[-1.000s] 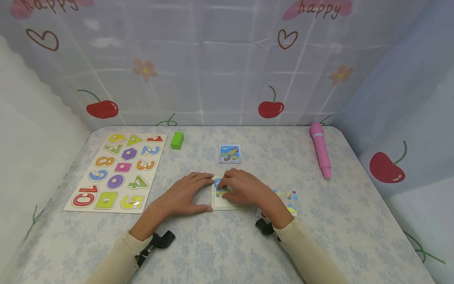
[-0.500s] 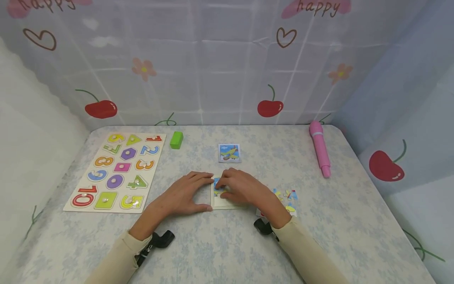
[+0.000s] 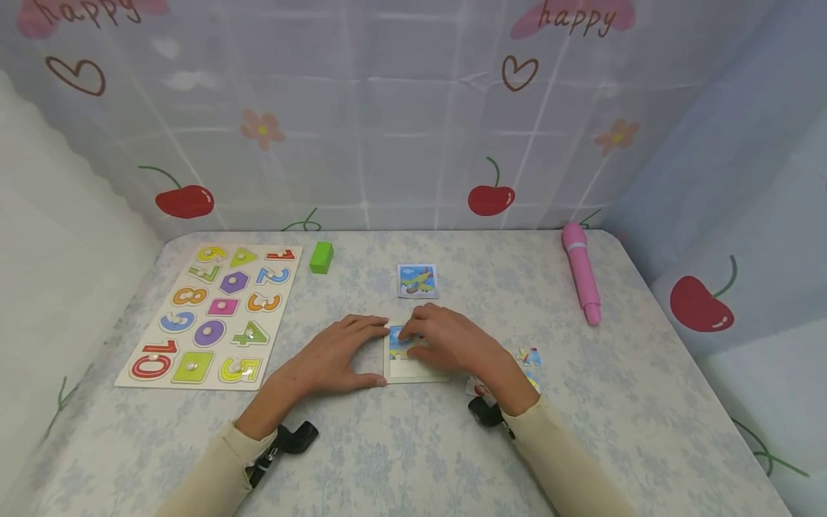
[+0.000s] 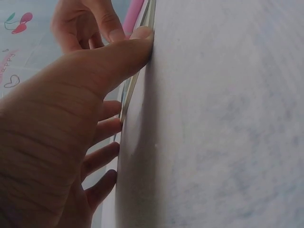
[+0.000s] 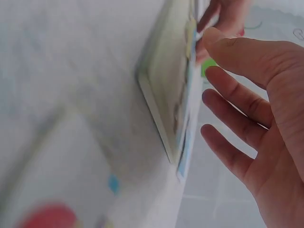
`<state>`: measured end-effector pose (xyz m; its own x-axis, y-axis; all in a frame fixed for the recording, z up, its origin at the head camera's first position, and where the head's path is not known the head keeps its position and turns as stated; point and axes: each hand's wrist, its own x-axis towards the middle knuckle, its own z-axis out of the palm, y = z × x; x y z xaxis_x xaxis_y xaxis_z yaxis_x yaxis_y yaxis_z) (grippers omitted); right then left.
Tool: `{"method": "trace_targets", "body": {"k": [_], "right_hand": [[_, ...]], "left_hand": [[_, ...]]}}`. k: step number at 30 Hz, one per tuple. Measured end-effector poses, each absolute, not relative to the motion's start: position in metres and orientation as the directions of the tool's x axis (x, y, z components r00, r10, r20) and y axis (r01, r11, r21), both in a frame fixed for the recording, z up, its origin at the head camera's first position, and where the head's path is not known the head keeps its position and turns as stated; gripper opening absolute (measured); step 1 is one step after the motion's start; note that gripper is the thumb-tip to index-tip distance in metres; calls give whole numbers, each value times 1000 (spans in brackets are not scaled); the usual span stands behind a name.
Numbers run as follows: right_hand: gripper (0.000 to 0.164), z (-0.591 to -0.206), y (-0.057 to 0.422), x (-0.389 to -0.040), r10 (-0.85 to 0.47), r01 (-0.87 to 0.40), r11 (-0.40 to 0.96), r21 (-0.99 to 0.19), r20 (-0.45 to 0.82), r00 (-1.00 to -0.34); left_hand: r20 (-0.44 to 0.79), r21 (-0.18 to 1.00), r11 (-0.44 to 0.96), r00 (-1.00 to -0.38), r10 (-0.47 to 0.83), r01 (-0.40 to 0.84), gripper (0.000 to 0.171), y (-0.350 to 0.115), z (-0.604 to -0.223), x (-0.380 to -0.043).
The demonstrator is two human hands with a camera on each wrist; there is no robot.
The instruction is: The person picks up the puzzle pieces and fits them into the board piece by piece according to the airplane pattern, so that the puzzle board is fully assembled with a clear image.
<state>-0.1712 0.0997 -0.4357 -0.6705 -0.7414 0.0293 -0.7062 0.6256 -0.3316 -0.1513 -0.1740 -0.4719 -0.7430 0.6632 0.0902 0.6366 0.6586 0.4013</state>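
Note:
A small cream jigsaw tray [image 3: 413,373] lies on the table. Blue and yellow jigsaw pieces [image 3: 396,345] fill its upper part, while its lower strip shows bare. My left hand [image 3: 336,359] rests along the tray's left side, fingertips and thumb at its edge. Over the tray's right half hovers my right hand [image 3: 452,341], thumb and fingers apart and bent toward the pieces; it hides that part. In the right wrist view the right thumb [image 5: 213,38] is close above the pieces, with no piece visible between the fingers. Behind the tray lies an airplane picture card [image 3: 417,280].
Loose jigsaw pieces [image 3: 531,357] lie right of the tray, partly under the right forearm, near another card [image 3: 477,388]. A number puzzle board [image 3: 209,316] is at left, a green block [image 3: 321,257] behind it, a pink toy microphone [image 3: 583,276] at far right.
My right hand has shifted slightly right and its fingers have lifted off, uncovering more of the blue pieces in the tray. The left hand stays at the tray's edge.

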Motion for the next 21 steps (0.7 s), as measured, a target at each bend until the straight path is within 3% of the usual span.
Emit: {"method": "trace_targets", "body": {"k": [8, 21], "right_hand": [[21, -430, 131, -174, -668, -621, 685, -380, 11, -744], [23, -427, 194, -163, -502, -446, 796, -410, -35, -864]], "left_hand": [[100, 398, 642, -727, 680, 655, 68, -175, -471, -151], [89, 380, 635, -710, 698, 672, 60, -174, -468, -149]]}}
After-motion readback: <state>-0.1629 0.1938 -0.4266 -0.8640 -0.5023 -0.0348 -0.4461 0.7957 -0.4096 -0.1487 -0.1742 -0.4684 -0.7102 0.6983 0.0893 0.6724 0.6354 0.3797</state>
